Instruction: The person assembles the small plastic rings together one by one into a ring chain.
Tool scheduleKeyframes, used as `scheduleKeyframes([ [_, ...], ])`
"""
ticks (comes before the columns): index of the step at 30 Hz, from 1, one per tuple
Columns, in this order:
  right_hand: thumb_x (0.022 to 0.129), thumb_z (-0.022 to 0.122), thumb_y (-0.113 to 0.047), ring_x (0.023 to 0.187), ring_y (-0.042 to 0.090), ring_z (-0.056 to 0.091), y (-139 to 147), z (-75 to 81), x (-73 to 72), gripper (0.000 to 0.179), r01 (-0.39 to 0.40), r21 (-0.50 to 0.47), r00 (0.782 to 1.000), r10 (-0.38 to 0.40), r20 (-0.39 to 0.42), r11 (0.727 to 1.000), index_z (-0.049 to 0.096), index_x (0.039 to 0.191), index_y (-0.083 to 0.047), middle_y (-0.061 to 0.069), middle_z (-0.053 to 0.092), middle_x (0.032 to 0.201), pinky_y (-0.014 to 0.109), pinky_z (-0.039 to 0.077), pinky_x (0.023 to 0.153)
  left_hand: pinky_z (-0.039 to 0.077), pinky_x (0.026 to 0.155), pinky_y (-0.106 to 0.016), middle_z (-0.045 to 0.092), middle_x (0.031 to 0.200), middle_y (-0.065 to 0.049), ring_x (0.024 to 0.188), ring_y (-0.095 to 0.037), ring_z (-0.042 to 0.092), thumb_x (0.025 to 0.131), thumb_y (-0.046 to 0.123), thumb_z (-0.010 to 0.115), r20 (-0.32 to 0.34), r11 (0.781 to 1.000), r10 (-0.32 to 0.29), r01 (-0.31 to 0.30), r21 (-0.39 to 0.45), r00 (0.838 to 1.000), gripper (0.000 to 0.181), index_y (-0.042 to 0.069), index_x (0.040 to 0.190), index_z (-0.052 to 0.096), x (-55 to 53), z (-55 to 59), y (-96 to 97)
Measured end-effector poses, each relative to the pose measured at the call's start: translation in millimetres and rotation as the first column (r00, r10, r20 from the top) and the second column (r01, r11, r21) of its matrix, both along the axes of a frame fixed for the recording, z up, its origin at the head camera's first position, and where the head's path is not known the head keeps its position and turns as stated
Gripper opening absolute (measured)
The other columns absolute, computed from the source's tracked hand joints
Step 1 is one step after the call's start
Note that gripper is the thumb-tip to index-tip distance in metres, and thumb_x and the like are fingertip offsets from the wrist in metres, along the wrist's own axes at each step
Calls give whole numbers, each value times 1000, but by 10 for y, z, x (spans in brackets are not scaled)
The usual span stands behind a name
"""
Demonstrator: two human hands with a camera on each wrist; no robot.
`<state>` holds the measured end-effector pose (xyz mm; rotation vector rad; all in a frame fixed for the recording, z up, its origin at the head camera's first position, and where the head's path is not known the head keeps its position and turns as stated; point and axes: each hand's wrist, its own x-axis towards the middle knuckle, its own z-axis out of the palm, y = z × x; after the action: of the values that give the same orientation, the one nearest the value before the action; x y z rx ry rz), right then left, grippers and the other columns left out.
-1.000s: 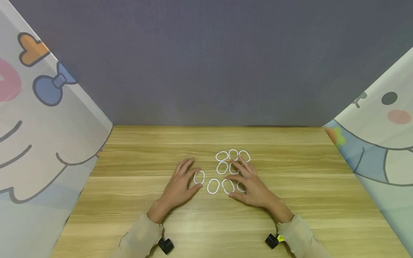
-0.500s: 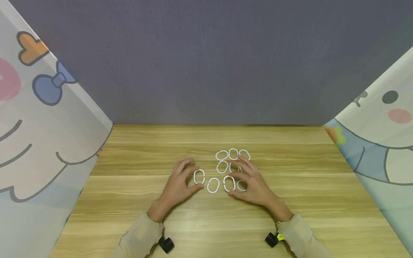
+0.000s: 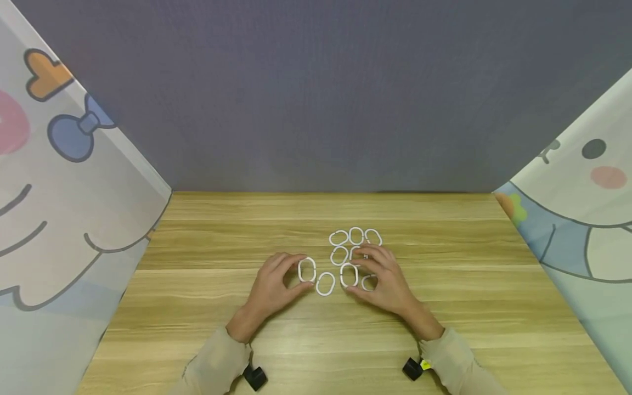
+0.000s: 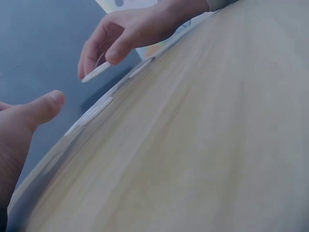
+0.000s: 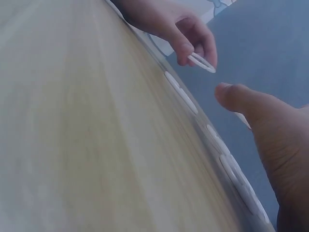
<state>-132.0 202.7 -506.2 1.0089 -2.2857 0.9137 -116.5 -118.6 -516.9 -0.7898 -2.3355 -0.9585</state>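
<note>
My left hand pinches a white oval ring between thumb and fingers. The ring has a small gap in its side. In the right wrist view this left-hand ring is raised off the table. My right hand pinches a like white ring, seen lifted above the table in the left wrist view. Between the two hands a loose oval ring lies flat on the wood. Another ring lies partly hidden beneath the right hand.
Several more white rings lie close together behind the right hand, one partly covered by its fingers. They rest on the wood-grain table. A dark grey panel stands at the back, with printed panels at the sides.
The right hand has raised its ring off the table and moved it slightly away from me. The left hand's ring has risen and shifted a little right.
</note>
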Motion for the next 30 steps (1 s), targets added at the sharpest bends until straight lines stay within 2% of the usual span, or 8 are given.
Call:
scheduleKeyframes([
  [7, 67, 105, -33, 129, 38, 63, -68, -10, 18, 57, 16, -42, 1000, -15, 22, 999, 82, 115, -14, 13, 73, 134, 62, 42, 112, 59, 94, -43, 78, 113, -3, 103, -23, 72, 71, 40, 103, -98, 999, -48, 47, -16, 994, 73, 10, 131, 75, 10, -8, 40],
  [11, 66, 106, -35, 131, 42, 61, -114, -7, 32, 55, 16, -65, 999, -14, 36, 998, 82, 112, -15, 16, 73, 133, 58, 39, 116, 60, 94, -43, 78, 115, -2, 104, -23, 72, 70, 40, 104, -150, 998, -66, 61, -35, 986, 73, 10, 130, 76, 23, -3, 64],
  [14, 66, 106, -36, 134, 43, 59, -151, 4, 50, 55, 15, -76, 999, -11, 52, 997, 82, 111, -15, 16, 72, 133, 62, 37, 117, 60, 94, -43, 78, 114, -2, 103, -23, 73, 69, 42, 104, -179, 997, -73, 67, -42, 981, 73, 11, 129, 76, 38, 14, 86],
  [18, 67, 106, -36, 135, 39, 58, -195, 17, 77, 55, -2, -95, 996, 11, 85, 995, 81, 112, -16, 16, 72, 134, 65, 36, 118, 60, 92, -41, 78, 110, -2, 98, -21, 73, 69, 45, 102, -204, 995, -92, 85, -47, 975, 73, 11, 128, 76, 60, 35, 110],
  [24, 68, 105, -38, 132, 46, 58, -255, 14, 103, 54, -29, -110, 994, 41, 104, 994, 81, 112, -17, 13, 73, 134, 68, 36, 116, 61, 89, -38, 78, 105, -1, 92, -16, 72, 72, 45, 99, -238, 993, -117, 105, -62, 964, 70, 11, 128, 76, 69, 40, 134],
  [30, 70, 104, -36, 134, 49, 56, -289, 6, 137, 52, -32, -119, 992, 46, 118, 992, 81, 110, -14, 14, 72, 136, 71, 36, 114, 60, 84, -35, 79, 100, 0, 89, -15, 72, 71, 40, 102, -228, 988, -148, 134, -76, 962, 70, 12, 130, 76, 77, 33, 146],
])
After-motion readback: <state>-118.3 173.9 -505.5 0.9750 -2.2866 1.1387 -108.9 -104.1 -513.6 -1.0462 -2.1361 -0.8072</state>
